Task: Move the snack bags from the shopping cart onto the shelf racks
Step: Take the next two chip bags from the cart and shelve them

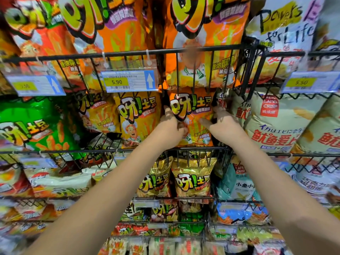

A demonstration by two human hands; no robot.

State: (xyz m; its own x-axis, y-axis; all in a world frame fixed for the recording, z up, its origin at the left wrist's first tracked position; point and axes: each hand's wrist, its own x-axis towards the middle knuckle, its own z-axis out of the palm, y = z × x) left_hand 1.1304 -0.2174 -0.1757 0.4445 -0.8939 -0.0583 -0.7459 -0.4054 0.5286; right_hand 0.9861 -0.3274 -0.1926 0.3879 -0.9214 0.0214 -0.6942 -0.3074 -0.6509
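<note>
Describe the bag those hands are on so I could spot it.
Find the 5.90 price tag on the upper wire rack. Just below and right of it stands the orange bag, held between the left hand and right hand. Its left neighbour is a yellow bag, its right one a pale cream bag.

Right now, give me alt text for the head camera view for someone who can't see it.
A left hand and a right hand grip an orange snack bag by its side edges inside a black wire rack. Racks around it are packed with other snack bags; a price tag above reads 5.90.
</note>
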